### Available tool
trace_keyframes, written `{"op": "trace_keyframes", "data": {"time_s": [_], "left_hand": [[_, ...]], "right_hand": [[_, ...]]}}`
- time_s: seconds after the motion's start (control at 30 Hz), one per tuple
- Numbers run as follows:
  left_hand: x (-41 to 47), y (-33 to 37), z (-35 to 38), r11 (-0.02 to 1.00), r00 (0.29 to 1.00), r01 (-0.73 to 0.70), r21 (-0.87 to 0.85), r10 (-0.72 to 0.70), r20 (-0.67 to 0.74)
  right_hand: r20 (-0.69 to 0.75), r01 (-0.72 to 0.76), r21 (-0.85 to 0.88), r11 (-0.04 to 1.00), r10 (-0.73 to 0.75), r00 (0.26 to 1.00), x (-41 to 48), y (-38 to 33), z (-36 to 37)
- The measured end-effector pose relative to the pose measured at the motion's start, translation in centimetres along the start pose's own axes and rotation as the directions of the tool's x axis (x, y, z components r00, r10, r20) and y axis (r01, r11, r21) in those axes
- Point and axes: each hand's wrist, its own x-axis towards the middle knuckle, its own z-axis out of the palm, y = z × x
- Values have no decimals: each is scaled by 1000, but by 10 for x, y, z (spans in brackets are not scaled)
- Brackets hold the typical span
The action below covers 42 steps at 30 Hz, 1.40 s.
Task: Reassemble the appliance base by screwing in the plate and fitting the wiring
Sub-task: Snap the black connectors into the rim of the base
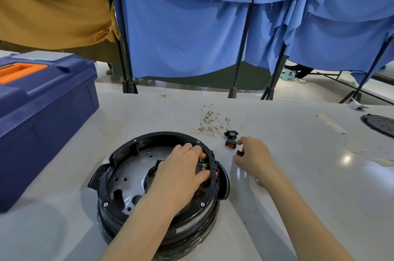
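- The base (pixel 191 228), round and black, sits near the front edge of the surface (pixel 298 154), its open side up.
- The plate (pixel 128 171), grey metal with holes, lies inside the base below its rim.
- The left hand (pixel 183 167) reaches over the near rim into the base. Its fingers (pixel 198 151) and thumb are bent either side of the metal terminals (pixel 202 163) at the right inner wall. I cannot tell whether they grip anything.
- The right hand (pixel 253 158) is on the surface just right of the base and apart from its rim. It pinches a small dark switch (pixel 239 152) between thumb and forefinger.
- A red switch (pixel 231 143) and a black socket (pixel 230 134) lie touching, just beyond the right hand and near the far right rim of the base.
- The wires (pixel 210 121), pale with brass ends, lie in a loose tangle further back, between the base and the far edge of the surface.
- A blue toolbox (pixel 42 111) stands at the left, near the base, with a strip of bare surface between them.
- A black disc (pixel 381 125) is cut off by the right edge of the view, well apart from the hands.
- Bare surface runs from the right forearm out to the disc and also behind the wires.
- Blue curtains (pixel 191 26) hang beyond the far edge.
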Motion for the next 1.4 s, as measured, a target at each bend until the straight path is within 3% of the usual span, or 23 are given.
{"op": "trace_keyframes", "data": {"time_s": [0.13,0.3,0.37,0.47,0.67,0.9,0.97,1.1,1.4], "left_hand": [[-1,1,-3,1000,1000,7,-10,-7,15],[-3,-1,-6,993,997,81,-82,-80,11],[-4,0,-8,976,995,99,-196,-98,12],[-4,-2,-11,940,992,117,-320,-95,85],[-6,-2,-9,898,973,113,-426,-14,230],[-3,-5,-11,801,950,218,-558,-42,311],[-4,-6,-15,772,931,245,-587,-20,363],[-6,-5,-20,767,898,237,-596,61,436],[-5,-4,-20,789,914,267,-554,-25,406]], "right_hand": [[12,-9,379,925,4,1000,-15,-9,-22],[103,-19,812,584,-111,988,-40,-15,-46],[126,-21,883,469,-194,973,-49,-16,-49],[139,-6,900,437,-273,952,-54,-16,-47],[139,-33,941,336,-297,945,-53,-12,-46],[172,-1,914,405,-387,906,-48,-3,-50],[176,36,883,469,-400,899,-47,0,-53],[207,99,806,583,-435,876,-45,4,-55],[245,164,739,653,-488,838,-46,2,-58]]}}
